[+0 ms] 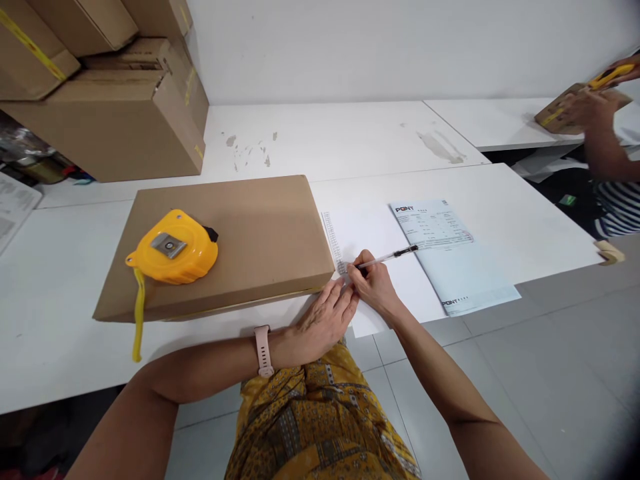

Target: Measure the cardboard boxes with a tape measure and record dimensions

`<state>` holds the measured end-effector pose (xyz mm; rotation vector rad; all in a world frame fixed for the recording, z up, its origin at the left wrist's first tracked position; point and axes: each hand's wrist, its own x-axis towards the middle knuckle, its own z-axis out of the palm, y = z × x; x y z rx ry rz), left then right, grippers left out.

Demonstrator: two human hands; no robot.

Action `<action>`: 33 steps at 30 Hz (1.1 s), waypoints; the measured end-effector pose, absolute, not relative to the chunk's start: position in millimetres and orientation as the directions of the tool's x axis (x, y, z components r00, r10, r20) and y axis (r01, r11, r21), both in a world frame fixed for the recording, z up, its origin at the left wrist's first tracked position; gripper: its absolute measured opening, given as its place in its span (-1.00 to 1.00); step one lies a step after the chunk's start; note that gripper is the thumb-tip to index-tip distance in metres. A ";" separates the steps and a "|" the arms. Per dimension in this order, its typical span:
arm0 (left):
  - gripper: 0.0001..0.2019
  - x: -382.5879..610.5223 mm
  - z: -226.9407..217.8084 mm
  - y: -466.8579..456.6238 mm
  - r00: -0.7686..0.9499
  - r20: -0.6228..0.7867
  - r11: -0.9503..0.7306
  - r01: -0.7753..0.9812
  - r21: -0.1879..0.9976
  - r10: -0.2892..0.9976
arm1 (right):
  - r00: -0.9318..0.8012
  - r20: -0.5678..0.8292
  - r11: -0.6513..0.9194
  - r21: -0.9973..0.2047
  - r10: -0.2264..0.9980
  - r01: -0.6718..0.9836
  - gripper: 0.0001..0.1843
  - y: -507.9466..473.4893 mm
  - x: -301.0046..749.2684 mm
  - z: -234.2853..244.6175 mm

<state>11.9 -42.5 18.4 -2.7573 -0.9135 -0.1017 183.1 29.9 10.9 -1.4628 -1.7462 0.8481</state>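
My right hand (376, 283) is closed round a clear pen (395, 255), its tip on a white sheet (380, 240) with a printed column near the sheet's left edge. My left hand (323, 323) lies flat with fingers stretched out, resting on the table edge and the sheet's corner beside the right hand. A pink watch sits on that wrist. Just left of both hands lies a flat cardboard box (260, 233) with a yellow tape measure (173, 250) on top, its yellow strap hanging over the box's front edge.
A pale blue printed form (450, 253) lies right of the white sheet. Stacked cardboard boxes (110, 100) fill the back left of the white table (350, 140). At the far right another person's hands (585, 107) hold a small box and a yellow tool.
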 end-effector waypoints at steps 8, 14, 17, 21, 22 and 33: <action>-0.40 12.6 22.7 -41.7 0.808 0.124 -0.783 0.589 -0.198 0.576 | -0.138 0.100 0.160 -0.827 0.985 0.538 -0.80 30.3 184.1 9.8; -0.41 12.6 24.7 -42.1 0.805 0.121 -0.779 0.593 -0.206 0.581 | -0.123 0.109 0.159 -0.818 0.986 0.553 -0.80 30.4 183.1 10.6; -0.42 12.7 24.4 -42.1 0.804 0.117 -0.778 0.595 -0.202 0.583 | -0.121 0.113 0.162 -0.816 0.986 0.554 -0.79 30.6 182.6 11.1; -0.42 12.9 24.0 -42.2 0.804 0.117 -0.777 0.594 -0.209 0.583 | -0.114 0.092 0.139 -0.831 0.989 0.539 -0.78 30.8 182.6 9.9; -0.42 12.8 23.9 -42.2 0.803 0.120 -0.776 0.595 -0.209 0.584 | -0.113 0.086 0.133 -0.835 0.990 0.535 -0.78 30.7 182.7 9.5; -0.41 12.4 22.5 -42.2 0.805 0.126 -0.778 0.592 -0.210 0.579 | -0.107 0.105 0.146 -0.834 0.989 0.532 -0.79 30.1 183.0 9.6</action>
